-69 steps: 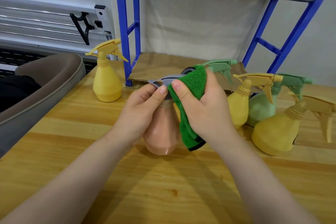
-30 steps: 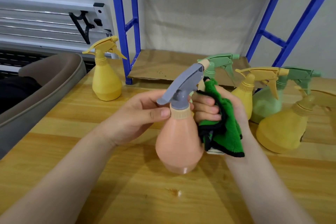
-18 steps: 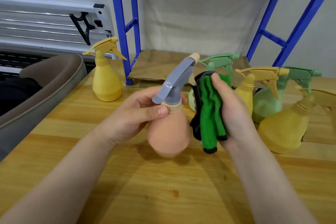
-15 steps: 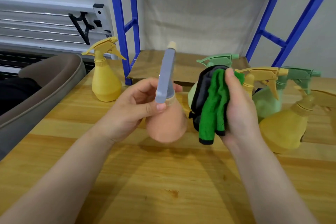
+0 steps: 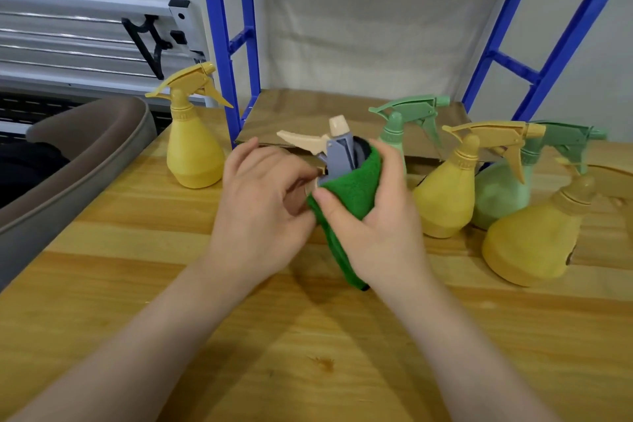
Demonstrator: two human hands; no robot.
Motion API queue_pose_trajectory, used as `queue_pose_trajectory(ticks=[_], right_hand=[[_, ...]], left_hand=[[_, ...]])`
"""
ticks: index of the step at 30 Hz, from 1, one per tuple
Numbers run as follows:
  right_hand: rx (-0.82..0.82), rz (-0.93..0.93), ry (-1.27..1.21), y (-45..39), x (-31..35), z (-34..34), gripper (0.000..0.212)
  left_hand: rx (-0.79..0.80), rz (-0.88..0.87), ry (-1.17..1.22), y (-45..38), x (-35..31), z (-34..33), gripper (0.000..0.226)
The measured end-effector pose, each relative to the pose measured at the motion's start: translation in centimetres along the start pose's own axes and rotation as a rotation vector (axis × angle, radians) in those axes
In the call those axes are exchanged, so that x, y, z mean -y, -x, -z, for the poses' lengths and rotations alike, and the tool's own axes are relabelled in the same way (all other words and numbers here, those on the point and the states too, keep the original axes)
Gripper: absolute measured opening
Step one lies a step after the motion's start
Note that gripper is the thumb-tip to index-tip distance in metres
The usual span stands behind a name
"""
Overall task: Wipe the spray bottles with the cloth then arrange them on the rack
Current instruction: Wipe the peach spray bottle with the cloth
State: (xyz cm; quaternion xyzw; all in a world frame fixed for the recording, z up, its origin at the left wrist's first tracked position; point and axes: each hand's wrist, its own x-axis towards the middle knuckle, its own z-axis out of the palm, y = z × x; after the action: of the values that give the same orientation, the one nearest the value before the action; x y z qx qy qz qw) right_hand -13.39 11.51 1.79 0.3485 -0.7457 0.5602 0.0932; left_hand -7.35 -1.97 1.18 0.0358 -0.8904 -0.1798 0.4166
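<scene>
Both hands are over the middle of the wooden surface (image 5: 102,284), working on one spray bottle (image 5: 337,152). It's the one with the grey trigger head and beige nozzle and lever, and only that head pokes up between the hands. The bottle's body is pretty much hidden, with just a bit of peach showing between the fingers.

The right hand (image 5: 380,223) has the green cloth (image 5: 349,195) wrapped around the bottle just below the head. Its thumb presses on the cloth's near side and its fingers are curled round the far side, so it's a proper grip. A strip of the cloth hangs down under that hand.

The left hand (image 5: 260,212) is on the bottle's left side with its fingers curled in toward the neck. It looks like it's holding the bottle there, though the contact itself is hidden.

The other bottles all stand on the surface:
- a yellow bottle (image 5: 193,144) on its own to the left, just beside the blue rack (image 5: 219,38)
- a green bottle (image 5: 404,127) right behind the hands
- a second yellow bottle (image 5: 448,195), another green one (image 5: 501,192) and a darker yellow bottle (image 5: 534,236) bunched close together on the right

The rack's bottom shelf is lined with cardboard (image 5: 308,113). A grey-brown tub (image 5: 85,161) sits at the left edge.
</scene>
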Motion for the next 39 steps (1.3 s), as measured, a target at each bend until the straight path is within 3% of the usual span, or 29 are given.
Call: queue_pose_trajectory(ticks=[3,6,9,13,16,20,28,33,37,39], right_hand=[[-0.130,-0.028,0.006,-0.4,0.1,0.5,0.048],[-0.171,-0.009,0.123,-0.5,0.2,0.8,0.039],[-0.180,0.012,0.248,-0.6,0.4,1.1,0.045],[-0.118,-0.034,0.227,-0.9,0.3,1.8,0.048],[-0.028,-0.095,0.148,-1.0,0.1,2.1,0.032],[0.116,-0.192,-0.035,-1.0,0.2,2.0,0.013],[0.032,-0.176,0.021,-0.5,0.1,1.2,0.023],[0.063,-0.317,-0.128,-0.5,-0.1,1.0,0.035],[0.112,-0.314,-0.131,-0.4,0.1,0.5,0.014],[0.150,-0.312,-0.155,-0.4,0.1,0.3,0.018]], left_hand=[[0.013,-0.041,0.022,0.5,-0.9,-0.5,0.009],[-0.004,-0.063,0.058,0.7,-1.3,-0.7,0.022],[-0.003,-0.059,0.048,0.7,-1.3,-0.6,0.030],[0.056,-0.049,0.028,0.8,-1.1,-0.6,0.017],[0.078,-0.040,0.072,0.6,-0.8,-0.5,0.012],[0.016,0.071,0.152,0.1,-0.3,-0.1,0.024],[-0.014,0.013,-0.024,-0.1,-0.2,0.3,0.017],[-0.070,-0.064,-0.142,0.1,-0.2,0.0,0.011],[-0.077,-0.010,-0.130,0.0,0.5,0.0,0.012],[-0.081,0.023,-0.095,-0.1,0.7,0.0,0.017]])
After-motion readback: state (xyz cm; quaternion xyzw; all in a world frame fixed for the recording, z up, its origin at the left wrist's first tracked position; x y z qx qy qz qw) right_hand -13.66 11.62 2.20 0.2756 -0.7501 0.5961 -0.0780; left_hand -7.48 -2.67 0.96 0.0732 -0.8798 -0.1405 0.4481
